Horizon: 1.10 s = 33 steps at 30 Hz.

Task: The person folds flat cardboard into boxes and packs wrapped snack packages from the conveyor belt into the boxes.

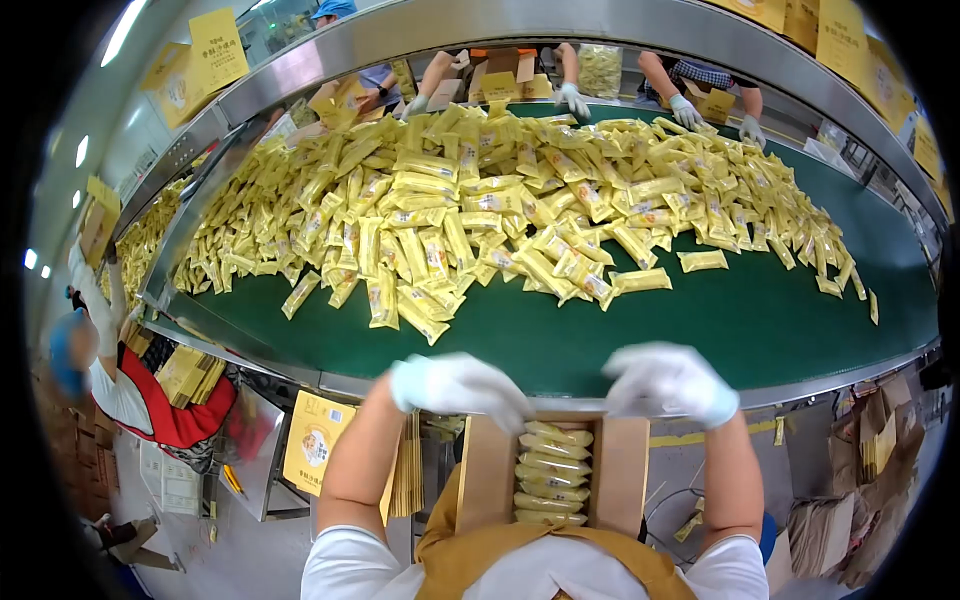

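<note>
The yellow packets (430,165) lay in a broad, tangled heap over the far and middle parts of the green counter (540,350). They were piled on one another at all angles, so one pulled from the heap's foot could have brought its neighbours sliding down towards the metal rim (790,392).

Across the counter, co-workers' gloved hands (572,100) were at the heap's far side; a push from there could have shifted packets this way too.

The open carton (622,475) was in front of the person, just below the rim, with its side flaps splayed out. A sleeve or wrist catching a flap could have tipped or turned it, and a flap folding inward would have covered part of the mouth. Inside, more packets (552,478) lay flat in one neat line; pressing down hard or forcing another in might have creased a wrapper or crushed what it held.

The left hand (460,388) was above the carton's left side, fingers pointing towards the mouth; the right hand (675,382) was at the opposite side, fingers bent and blurred. No packet showed in either, though whether they were pinching anything underneath could not be told. The gloves looked loose, and slack fabric might have snagged a sealed end.

The smallest worry was a lone packet (874,307) at the heap's right fringe, easily missed.
</note>
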Motion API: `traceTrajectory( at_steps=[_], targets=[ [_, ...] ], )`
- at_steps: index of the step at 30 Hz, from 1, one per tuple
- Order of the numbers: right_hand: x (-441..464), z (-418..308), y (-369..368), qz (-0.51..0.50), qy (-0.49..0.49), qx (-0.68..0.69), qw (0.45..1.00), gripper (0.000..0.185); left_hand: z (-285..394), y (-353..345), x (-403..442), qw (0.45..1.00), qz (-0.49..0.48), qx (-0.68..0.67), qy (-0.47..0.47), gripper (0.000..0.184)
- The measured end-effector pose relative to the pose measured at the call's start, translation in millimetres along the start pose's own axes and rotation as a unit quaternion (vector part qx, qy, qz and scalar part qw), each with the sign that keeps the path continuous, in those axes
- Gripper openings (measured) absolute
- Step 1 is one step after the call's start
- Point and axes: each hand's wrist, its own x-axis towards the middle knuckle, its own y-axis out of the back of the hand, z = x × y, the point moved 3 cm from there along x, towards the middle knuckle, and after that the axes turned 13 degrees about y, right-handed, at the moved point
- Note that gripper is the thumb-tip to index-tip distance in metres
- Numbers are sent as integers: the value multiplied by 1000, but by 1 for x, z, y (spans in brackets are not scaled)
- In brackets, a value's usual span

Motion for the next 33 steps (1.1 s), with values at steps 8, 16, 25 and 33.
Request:
traceTrajectory(
  at_steps=[8, 16, 25, 33],
  targets=[
    [119, 117, 165, 188, -54, -569, 799, 74, -153, 172, 29, 633, 680, 162, 333, 92],
    [171, 152, 106, 131, -181, -631, 743, 93, -130, 124, 64, 640, 637, 286, 319, 86],
    [69, 156, 52, 72, -84, -713, 693, 92, -137, 54, 64, 730, 468, 493, 75, 65],
    [-3, 161, 28, -2, -91, -723, 685, 93, -190, 64, 46, 659, 679, 273, 172, 59]
  ],
)
